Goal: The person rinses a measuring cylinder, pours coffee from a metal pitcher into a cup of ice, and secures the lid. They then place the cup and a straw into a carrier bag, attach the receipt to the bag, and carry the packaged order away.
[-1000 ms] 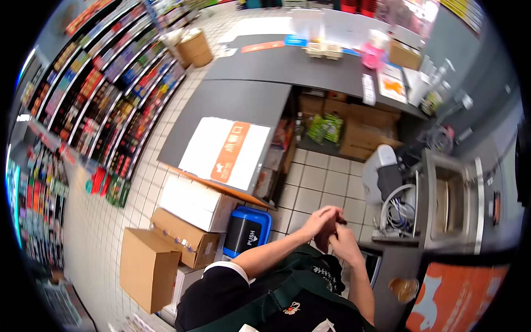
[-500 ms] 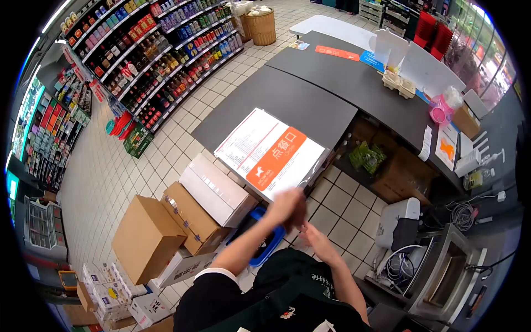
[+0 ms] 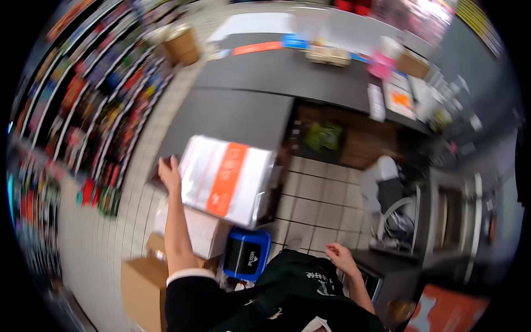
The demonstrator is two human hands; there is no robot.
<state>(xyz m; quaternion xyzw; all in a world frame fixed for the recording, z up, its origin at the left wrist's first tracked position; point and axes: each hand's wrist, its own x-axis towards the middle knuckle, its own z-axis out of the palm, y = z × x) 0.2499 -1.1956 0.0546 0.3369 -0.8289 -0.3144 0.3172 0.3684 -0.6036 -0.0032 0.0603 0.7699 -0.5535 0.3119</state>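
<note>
My left hand (image 3: 170,174) is stretched out to the left corner of the dark counter (image 3: 235,119), with thumb and forefinger apart and nothing visible in it. Whether it touches the counter is unclear. Just right of it lie white printed sheets with an orange band (image 3: 243,180), under a shiny clear cover. My right hand (image 3: 341,258) hangs low beside my dark apron (image 3: 296,285), its fingers loosely bent, holding nothing that I can see. Motion blurs much of the view.
Below the counter stand a blue push-lid bin (image 3: 265,249), a pale carton (image 3: 196,229) and a brown carton (image 3: 146,282). An oven-like appliance (image 3: 451,221) is at right. Stocked shelves (image 3: 83,105) line the left; an egg carton (image 3: 327,56) sits on the back counter.
My hands were close together in front of the counter and are now apart. The left has reached out to the left, the right has dropped lower. The camera view has turned.
</note>
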